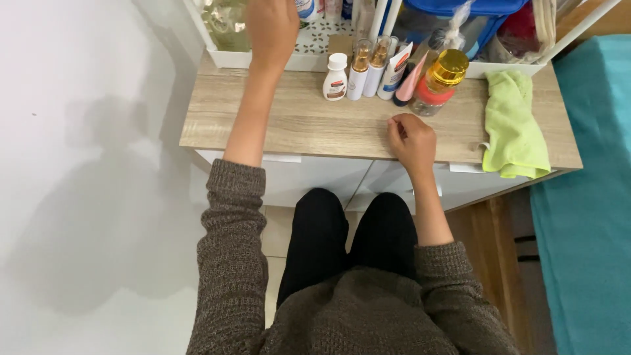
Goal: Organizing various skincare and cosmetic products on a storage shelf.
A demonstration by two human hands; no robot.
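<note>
Left hand (271, 29) was stretched to the tray (263, 60) at 11 o'clock, fingers' spread hidden. Right hand (411, 139) was curled shut, empty, rested on the surface (309, 121) below the bottles (368, 69), probably as a brace.

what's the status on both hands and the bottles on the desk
Left hand reaching into white shelf tray, fingers out of view. Right hand loosely fisted on desk, empty. Bottle row untouched; green cloth clear, right.

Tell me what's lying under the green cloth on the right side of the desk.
The green cloth lies crumpled on the wooden desktop, its lower edge hanging past the front edge over a white drawer. Only bare wood shows around it; anything beneath its folds is covered and cannot be seen.
</note>
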